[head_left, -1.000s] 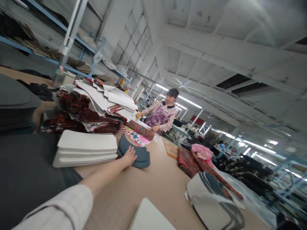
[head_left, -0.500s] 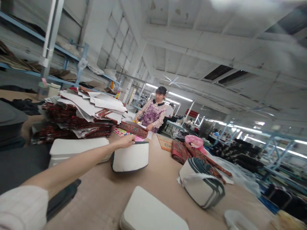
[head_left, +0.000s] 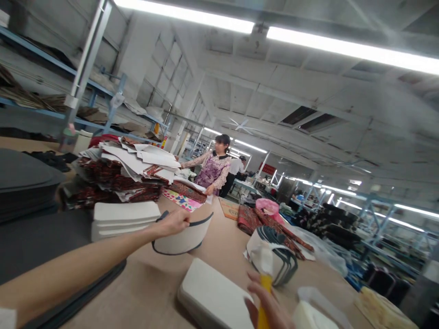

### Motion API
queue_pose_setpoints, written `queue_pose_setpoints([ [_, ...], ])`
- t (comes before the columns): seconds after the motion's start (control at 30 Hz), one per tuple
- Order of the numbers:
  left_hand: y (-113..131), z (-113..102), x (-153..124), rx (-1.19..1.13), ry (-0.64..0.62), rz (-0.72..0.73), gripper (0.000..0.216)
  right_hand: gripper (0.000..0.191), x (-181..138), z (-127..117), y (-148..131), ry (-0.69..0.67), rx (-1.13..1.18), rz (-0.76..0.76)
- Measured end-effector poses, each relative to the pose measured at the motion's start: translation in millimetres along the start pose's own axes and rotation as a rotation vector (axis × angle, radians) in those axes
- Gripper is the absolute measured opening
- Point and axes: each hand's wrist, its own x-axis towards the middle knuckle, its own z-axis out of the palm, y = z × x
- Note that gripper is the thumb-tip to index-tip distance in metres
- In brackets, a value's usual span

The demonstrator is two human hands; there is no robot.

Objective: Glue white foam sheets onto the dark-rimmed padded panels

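Observation:
My left hand (head_left: 174,222) is closed on the upper edge of a white panel with dark edging (head_left: 187,238), which bows as it hangs over the brown table. In my right hand (head_left: 272,306), low in the view and blurred, is a brush with a yellow handle (head_left: 265,283), its pale head pointing up and away from me. Left of the brush lies a stack of white panels (head_left: 214,290). Behind the brush, a bundle of curved white and dark panels (head_left: 254,246) stands on its edge. A pale block in a whitish container (head_left: 312,315) sits beside my right hand.
A tall pile of patterned cloth and white sheets (head_left: 137,160) stands at the back left, with white slabs (head_left: 125,214) before it. Dark stacked sheets (head_left: 27,183) lie far left. Across the table a person (head_left: 212,169) handles patterned cloth. Red patterned rolls (head_left: 250,219) lie right.
The panel in my left hand has gone from lying flatter to tilted and bowed. My right hand has come into view with the brush. The person opposite has reached toward the cloth pile.

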Motion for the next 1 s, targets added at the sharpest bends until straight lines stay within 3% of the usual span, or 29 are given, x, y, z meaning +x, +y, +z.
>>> queue_pose_setpoints([
  [0.03,1,4,-5,-0.022,-0.006,0.003,0.012,0.022,18,17,-5,-0.092,0.039,-0.164],
  [0.17,-6,17,-13,-0.095,-0.039,-0.012,0.014,0.032,77,100,-27,-0.249,0.049,-0.328],
  [0.27,-18,19,-12,-0.165,-0.091,-0.042,0.015,0.038,90,149,-34,-0.31,0.082,-0.399],
  [0.33,-26,18,-12,-0.232,-0.149,-0.06,0.015,0.04,87,167,-32,-0.341,0.1,-0.434],
  [0.6,-49,20,-19,-0.489,-0.209,-0.196,0.018,0.034,74,187,-25,-0.378,0.129,-0.538],
  [0.83,-47,7,-20,-0.61,-0.268,-0.192,0.017,0.049,81,186,-26,-0.427,0.152,-0.496],
  [1.0,-46,4,-19,-0.603,-0.226,-0.262,0.019,0.044,74,193,-29,-0.393,0.182,-0.499],
])
